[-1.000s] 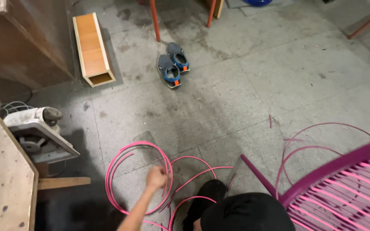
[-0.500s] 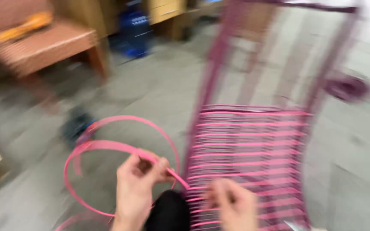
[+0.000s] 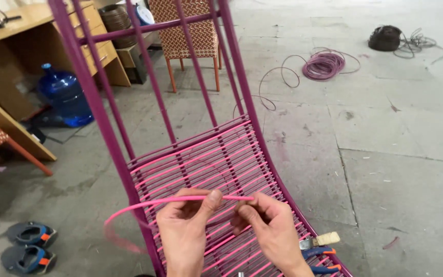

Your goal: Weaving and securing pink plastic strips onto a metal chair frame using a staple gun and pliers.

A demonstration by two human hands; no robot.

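Note:
A purple metal chair frame (image 3: 103,118) stands in front of me, its seat (image 3: 216,164) partly strung with pink cord. My left hand (image 3: 183,231) pinches a length of pink cord (image 3: 144,204) between thumb and fingers. My right hand (image 3: 270,225) grips the same cord just to the right, near its end. Both hands hover over the strung seat. From my left hand the cord curves away to the left and down toward the floor.
Pliers with blue and orange handles (image 3: 321,254) lie on the seat's right edge. A coil of purple cord (image 3: 324,64) and a dark coil (image 3: 385,37) lie on the concrete floor. A woven chair (image 3: 185,31), blue water jug (image 3: 65,95), wooden desk (image 3: 32,20) and sandals (image 3: 26,243) stand left.
My view swung from the floor and cord loops up to the chair frame. My left hand picked up the cord, and now both hands hold it over the seat.

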